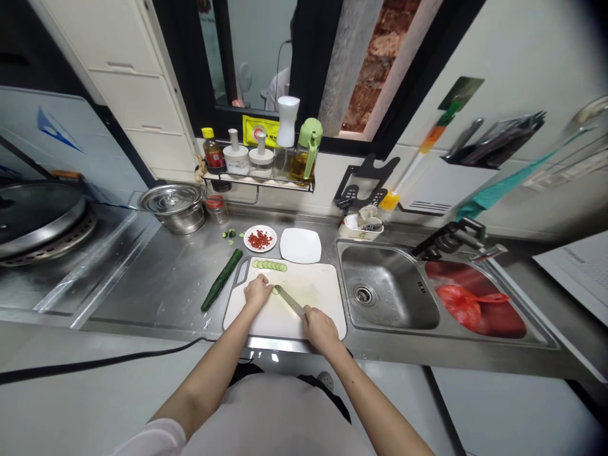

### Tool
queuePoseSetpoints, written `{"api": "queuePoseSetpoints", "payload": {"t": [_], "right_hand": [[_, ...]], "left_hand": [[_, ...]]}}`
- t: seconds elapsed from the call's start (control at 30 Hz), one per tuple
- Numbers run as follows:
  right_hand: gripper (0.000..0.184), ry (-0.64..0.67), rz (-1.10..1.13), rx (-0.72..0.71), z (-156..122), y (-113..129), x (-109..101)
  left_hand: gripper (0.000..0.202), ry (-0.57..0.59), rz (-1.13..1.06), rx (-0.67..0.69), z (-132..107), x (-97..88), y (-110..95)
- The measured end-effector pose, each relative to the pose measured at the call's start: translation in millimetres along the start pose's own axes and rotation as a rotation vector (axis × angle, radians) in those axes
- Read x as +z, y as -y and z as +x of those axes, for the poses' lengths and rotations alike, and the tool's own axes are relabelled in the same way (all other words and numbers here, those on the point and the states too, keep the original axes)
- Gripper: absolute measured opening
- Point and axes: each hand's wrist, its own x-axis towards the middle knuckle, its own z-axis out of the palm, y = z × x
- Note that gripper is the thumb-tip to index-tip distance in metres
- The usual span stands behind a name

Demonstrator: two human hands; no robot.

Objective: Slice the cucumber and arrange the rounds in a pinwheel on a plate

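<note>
My right hand (321, 328) is closed round the handle of a kitchen knife (291, 301), whose blade points up and left across the white cutting board (308, 285). At the blade's tip, my left hand (258, 291) has its fingers closed on a small cucumber piece (275, 289), mostly hidden by the fingers. A row of overlapping cucumber slices (270, 265) lies along the board's upper left edge. To the left of the board, a whole dark green cucumber (221, 280) rests on the steel counter.
Behind the board are a plate of chopped red pieces (259, 239) and a white plate (301, 246). Cucumber scraps (230, 235) lie near a lidded pot (178, 206). A sink (389, 285) is on the right, with a red plastic bag (463, 307) beyond. A condiment rack (266, 179) hangs above.
</note>
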Motion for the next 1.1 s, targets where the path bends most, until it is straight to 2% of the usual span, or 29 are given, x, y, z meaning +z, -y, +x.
{"api": "queuePoseSetpoints", "payload": {"t": [0.5, 0.93, 1.1], "right_hand": [[0.029, 0.049, -0.032, -0.006, 4.3, 6.2, 1.4], [0.035, 0.165, -0.065, -0.087, 8.3, 17.1, -13.8], [0.036, 0.172, -0.053, -0.101, 11.8, 11.9, -12.0]], "left_hand": [[0.013, 0.003, -0.002, -0.001, 0.2, -1.5, 0.2], [0.015, 0.014, 0.017, -0.017, 3.3, -0.5, 0.8], [0.016, 0.013, 0.022, -0.011, 3.3, -0.2, 1.1]]}}
